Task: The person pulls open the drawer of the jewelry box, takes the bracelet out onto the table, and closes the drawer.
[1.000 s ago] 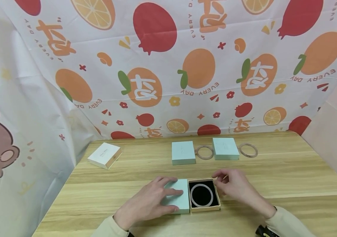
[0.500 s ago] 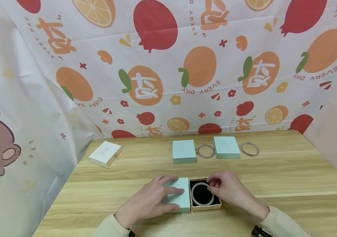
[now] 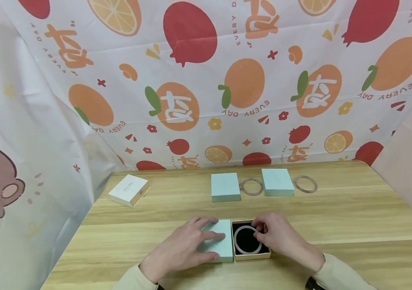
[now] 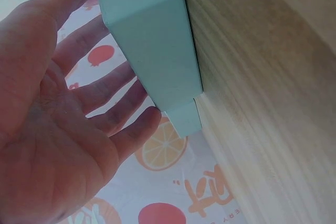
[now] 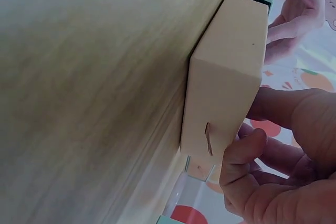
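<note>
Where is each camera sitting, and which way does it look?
Head: on the person's head, looking forward and down at the light wooden table; left hand, right hand and cream cloth sleeves show.
Left wrist: on that wrist, looking forward at a mint-green square cardboard box and fruit-printed white cloth; only the left hand shows.
Right wrist: on that wrist, looking at an open beige square cardboard tray; both hands show.
Shared: head and right wrist see the tray.

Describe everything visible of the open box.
The open box is square and shallow, with tan, cardboard-like walls, a slit-like mark on one side and a soft-looking black lining. It lies flat on the table beside a mint piece, with a pale ring inside. The right hand covers part of its rim; contact is unclear.
</note>
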Available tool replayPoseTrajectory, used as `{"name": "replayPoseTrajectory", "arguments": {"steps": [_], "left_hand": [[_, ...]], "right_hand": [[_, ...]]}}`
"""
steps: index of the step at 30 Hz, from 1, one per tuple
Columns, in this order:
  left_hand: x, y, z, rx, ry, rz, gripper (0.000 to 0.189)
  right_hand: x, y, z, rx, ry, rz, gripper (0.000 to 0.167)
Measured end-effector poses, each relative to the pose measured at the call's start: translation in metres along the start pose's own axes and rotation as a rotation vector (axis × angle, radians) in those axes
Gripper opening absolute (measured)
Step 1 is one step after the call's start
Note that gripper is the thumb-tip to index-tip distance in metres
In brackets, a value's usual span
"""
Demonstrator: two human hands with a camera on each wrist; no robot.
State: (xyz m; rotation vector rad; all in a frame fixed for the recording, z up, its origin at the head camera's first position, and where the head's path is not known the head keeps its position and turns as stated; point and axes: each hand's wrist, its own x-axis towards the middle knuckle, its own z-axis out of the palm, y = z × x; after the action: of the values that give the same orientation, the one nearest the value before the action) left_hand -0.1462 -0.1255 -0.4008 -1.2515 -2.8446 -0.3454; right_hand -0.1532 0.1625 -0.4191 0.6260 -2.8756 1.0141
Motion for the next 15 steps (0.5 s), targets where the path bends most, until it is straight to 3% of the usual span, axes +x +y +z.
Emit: {"name": "replayPoseTrajectory", "arguments": {"steps": [15], "left_hand": [[-0.0023,0.0017,0.0013,0.010,-0.004,-0.004,0.042]], "right_hand": [[0.0056,-0.0025,0.0057,-0.063,0.037,0.050,0.005]]}}
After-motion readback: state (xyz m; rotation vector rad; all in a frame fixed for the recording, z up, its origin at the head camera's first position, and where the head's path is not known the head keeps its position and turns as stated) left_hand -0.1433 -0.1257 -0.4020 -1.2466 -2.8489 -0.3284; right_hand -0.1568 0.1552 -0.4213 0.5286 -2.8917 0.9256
